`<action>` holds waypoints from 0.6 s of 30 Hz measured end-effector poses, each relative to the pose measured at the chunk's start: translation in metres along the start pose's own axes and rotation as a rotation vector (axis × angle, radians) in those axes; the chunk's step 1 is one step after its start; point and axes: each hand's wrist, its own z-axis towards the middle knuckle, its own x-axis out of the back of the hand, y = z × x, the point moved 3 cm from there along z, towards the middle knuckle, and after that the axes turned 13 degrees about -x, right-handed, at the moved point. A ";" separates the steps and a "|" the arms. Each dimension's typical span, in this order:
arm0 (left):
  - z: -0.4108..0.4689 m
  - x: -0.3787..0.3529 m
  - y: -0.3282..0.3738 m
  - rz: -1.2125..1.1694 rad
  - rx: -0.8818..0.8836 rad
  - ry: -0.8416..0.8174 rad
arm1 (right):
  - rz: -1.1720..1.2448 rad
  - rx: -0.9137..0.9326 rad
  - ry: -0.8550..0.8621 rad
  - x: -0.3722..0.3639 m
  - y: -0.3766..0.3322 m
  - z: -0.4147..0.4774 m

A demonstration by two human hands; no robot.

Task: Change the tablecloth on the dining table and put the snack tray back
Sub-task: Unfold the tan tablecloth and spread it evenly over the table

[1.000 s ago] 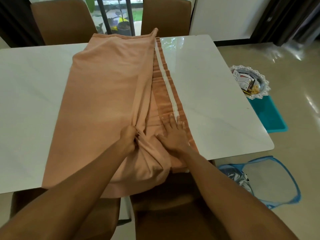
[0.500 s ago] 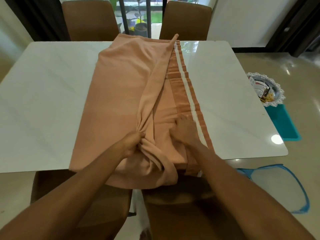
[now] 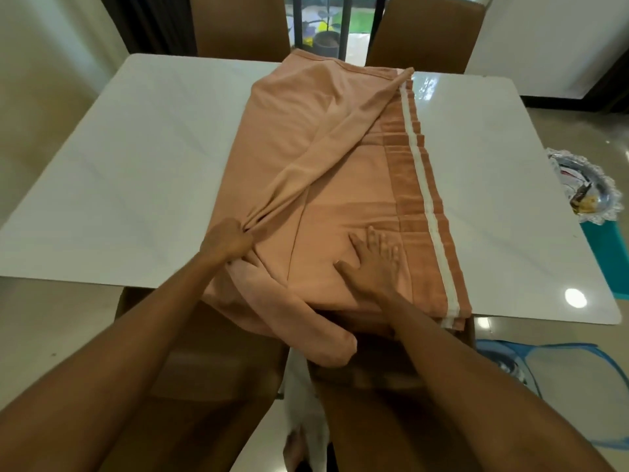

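Note:
A peach tablecloth (image 3: 343, 185) with a darker band and a white stripe along its right edge lies partly folded down the middle of the white dining table (image 3: 129, 172). My left hand (image 3: 226, 241) is shut on a bunched fold of the cloth near the table's front edge. My right hand (image 3: 372, 264) lies flat with fingers spread, pressing the cloth down beside the striped band. Part of the cloth hangs over the front edge. The silver snack tray (image 3: 594, 185) with a lacy rim sits on the floor to the right of the table.
Two brown chairs (image 3: 238, 25) stand at the far side and two more (image 3: 204, 369) at the near side under my arms. A teal mat (image 3: 612, 253) lies under the tray. A blue-rimmed mesh basket (image 3: 558, 379) rests on the floor at the lower right.
My left hand has pulled the bunched fold to the left, spreading the cloth. My right hand has opened flat on the fabric. The camera has moved closer.

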 end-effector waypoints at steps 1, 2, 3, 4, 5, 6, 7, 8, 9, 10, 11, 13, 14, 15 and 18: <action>0.001 0.007 -0.009 -0.112 0.034 0.053 | -0.008 -0.019 -0.004 0.001 -0.001 -0.001; 0.002 0.009 -0.019 -0.311 0.071 0.084 | -0.003 -0.050 0.003 0.001 -0.004 -0.001; -0.002 0.007 -0.024 -0.557 0.127 0.064 | 0.020 -0.078 0.019 0.002 -0.009 -0.001; -0.009 0.003 -0.025 -0.774 0.193 0.017 | 0.069 -0.093 0.041 0.003 -0.019 -0.002; -0.012 0.001 -0.029 -0.885 0.232 -0.012 | 0.139 -0.069 0.071 0.004 -0.034 -0.005; -0.013 -0.001 -0.035 -0.914 0.243 -0.015 | 0.210 -0.007 0.098 0.002 -0.052 -0.010; -0.011 -0.003 -0.040 -0.893 0.239 0.004 | 0.268 0.063 0.106 -0.001 -0.069 -0.014; -0.010 -0.004 -0.047 -0.835 0.208 0.027 | 0.295 0.123 0.089 -0.010 -0.084 -0.019; -0.008 -0.004 -0.050 -0.683 0.145 0.016 | 0.288 0.166 0.063 -0.020 -0.095 -0.024; -0.009 -0.003 -0.056 -0.463 0.081 -0.029 | 0.236 0.191 0.049 -0.034 -0.103 -0.029; -0.009 -0.006 -0.060 -0.206 0.027 -0.095 | 0.150 0.201 0.071 -0.045 -0.103 -0.033; -0.009 -0.003 -0.068 0.142 -0.053 -0.111 | 0.012 0.214 0.124 -0.058 -0.099 -0.037; -0.009 0.002 -0.073 0.194 -0.079 -0.081 | -0.006 0.217 0.139 -0.061 -0.099 -0.038; -0.010 0.007 -0.076 0.207 -0.083 -0.041 | -0.016 0.223 0.156 -0.060 -0.097 -0.037; -0.013 0.033 -0.090 0.255 -0.119 0.098 | -0.048 0.236 0.202 -0.060 -0.098 -0.037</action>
